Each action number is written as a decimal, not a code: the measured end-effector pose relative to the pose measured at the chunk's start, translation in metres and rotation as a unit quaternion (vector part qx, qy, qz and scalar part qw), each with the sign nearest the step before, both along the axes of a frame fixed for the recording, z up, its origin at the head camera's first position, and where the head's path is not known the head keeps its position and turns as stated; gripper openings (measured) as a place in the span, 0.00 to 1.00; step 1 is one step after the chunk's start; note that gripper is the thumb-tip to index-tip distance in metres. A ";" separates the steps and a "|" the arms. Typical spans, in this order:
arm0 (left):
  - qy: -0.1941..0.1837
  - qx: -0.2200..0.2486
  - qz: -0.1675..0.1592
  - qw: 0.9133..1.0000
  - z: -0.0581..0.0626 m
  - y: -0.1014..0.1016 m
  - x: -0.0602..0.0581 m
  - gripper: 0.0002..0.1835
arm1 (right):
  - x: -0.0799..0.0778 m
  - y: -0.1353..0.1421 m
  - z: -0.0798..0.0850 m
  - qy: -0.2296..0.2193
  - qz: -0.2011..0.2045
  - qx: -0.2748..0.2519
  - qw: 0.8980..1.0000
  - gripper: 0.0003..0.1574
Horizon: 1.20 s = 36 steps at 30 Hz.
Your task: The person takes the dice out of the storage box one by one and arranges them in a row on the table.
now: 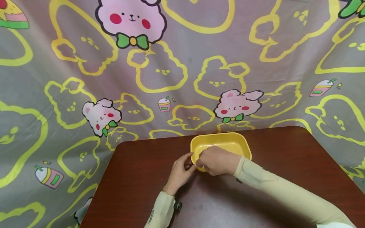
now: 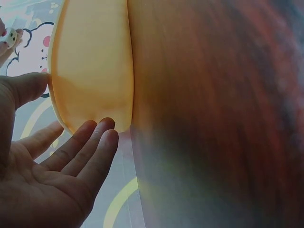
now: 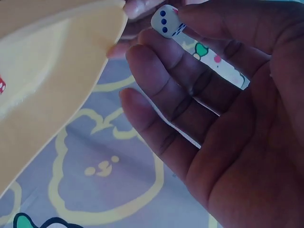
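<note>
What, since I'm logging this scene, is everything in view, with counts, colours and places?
printed cloth: at least 1, grey with yellow outlines, background
table: 1, reddish brown, in front of the cloth
tray: 1, yellow, on the table
white die: 1, white with blue pips, beside the tray's rim
red item: 1, red with white dots, inside the tray, partly cut off
dark wrist pieces: 2, black, one by each cuff
sleeves: 2, pale green, forearms
left hand: 1, touching the tray's corner
right hand: 1, pinching the white die

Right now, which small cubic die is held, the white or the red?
The white cubic die with blue dots, pinched in the right hand; the red, white-dotted die lies in the yellow rectangular tray.
</note>
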State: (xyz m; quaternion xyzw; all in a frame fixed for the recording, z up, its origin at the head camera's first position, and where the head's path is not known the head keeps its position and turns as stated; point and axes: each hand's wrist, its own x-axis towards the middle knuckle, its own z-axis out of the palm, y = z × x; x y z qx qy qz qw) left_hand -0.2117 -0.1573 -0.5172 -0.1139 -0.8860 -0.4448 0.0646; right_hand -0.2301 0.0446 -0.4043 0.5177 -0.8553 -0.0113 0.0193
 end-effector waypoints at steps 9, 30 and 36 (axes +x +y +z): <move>0.001 0.003 -0.002 1.000 -0.001 0.000 0.000 0.27 | 0.009 -0.008 -0.007 -0.014 -0.001 0.004 1.000 0.12; 0.002 0.006 -0.006 1.000 0.000 0.000 0.000 0.27 | 0.020 -0.016 -0.028 0.015 0.017 0.005 1.000 0.12; -0.001 0.006 -0.005 1.000 0.000 0.000 -0.001 0.28 | 0.022 -0.017 -0.035 0.018 0.017 0.015 1.000 0.09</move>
